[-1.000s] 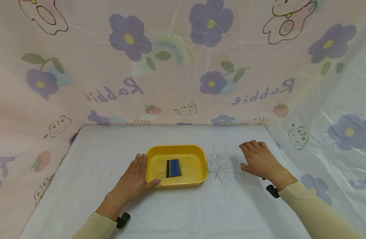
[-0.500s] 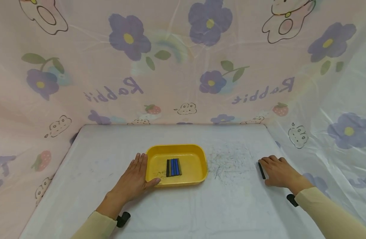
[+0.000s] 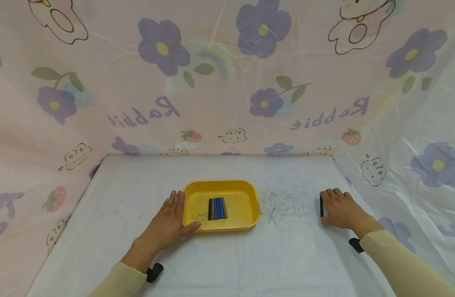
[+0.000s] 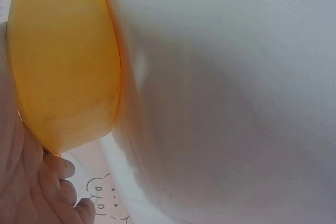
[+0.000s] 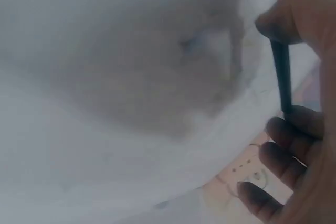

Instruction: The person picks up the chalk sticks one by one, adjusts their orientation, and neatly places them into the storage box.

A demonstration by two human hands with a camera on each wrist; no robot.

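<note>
In the head view my left hand (image 3: 161,227) lies against the left end of a yellow tray (image 3: 246,226), fingers straight along its side and thumb over the front rim. The left wrist view has the tray's outer wall (image 4: 68,56) with my fingertips at its corner. A row of several slim crayon-like sticks (image 3: 217,208), black, olive and blue, lies in the tray. Off to the right, my right hand (image 3: 340,209) pinches a black crayon (image 3: 322,206) end to end between thumb and finger. Dark smudges mark those fingertips, and the crayon (image 5: 282,74) spans the gap above the cloth.
White cloth (image 3: 227,264) covers the table. Scribbled marks (image 3: 283,206) cover it between the tray and my right hand. Dark crumbs (image 3: 202,217) lie in the tray's left part. A patterned curtain (image 3: 220,90) walls off the back and both sides.
My right hand moved right and towards me, where a black crayon came into view at its fingertips. The crayon has since turned straighter, between thumb and finger. The left hand and tray stayed put.
</note>
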